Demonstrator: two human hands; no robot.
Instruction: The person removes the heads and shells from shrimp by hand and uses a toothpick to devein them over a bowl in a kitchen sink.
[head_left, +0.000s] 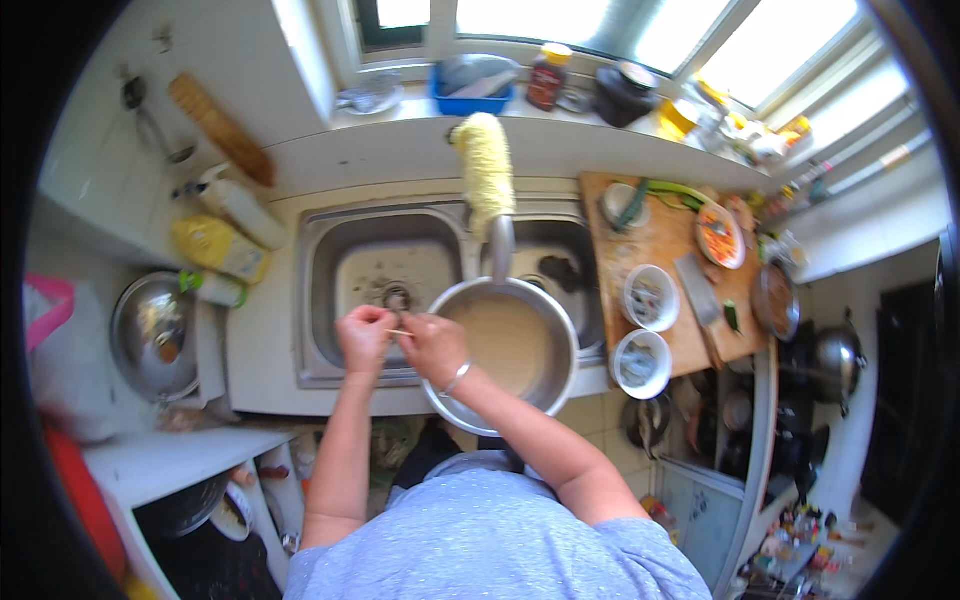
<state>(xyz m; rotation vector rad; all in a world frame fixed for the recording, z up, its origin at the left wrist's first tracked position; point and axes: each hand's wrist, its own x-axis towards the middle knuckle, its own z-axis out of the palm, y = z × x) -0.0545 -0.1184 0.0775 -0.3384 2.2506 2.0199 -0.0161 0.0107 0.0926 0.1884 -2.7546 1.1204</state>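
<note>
Over the left basin of a double steel sink (306, 300), my left hand (364, 337) has its fingers pinched together; whether it holds something small is hidden. My right hand (435, 345), with a bangle at the wrist, pinches a thin light stick (399, 332) that reaches toward the left hand's fingertips. Under and beside the right forearm stands a large metal pot (566, 360) of cloudy tan liquid. The faucet (502, 251), wrapped in fuzzy yellow cloth (487, 169), hangs over the pot's far rim. Dark scraps lie around the left drain (396, 295).
Right of the sink, a wooden cutting board (611, 247) bears a cleaver (697, 289), two white bowls (651, 298) (642, 364), and a bowl of orange pieces (720, 236). Bottles (240, 206) and a metal lid (154, 337) stand at the left. Jars (626, 94) line the windowsill.
</note>
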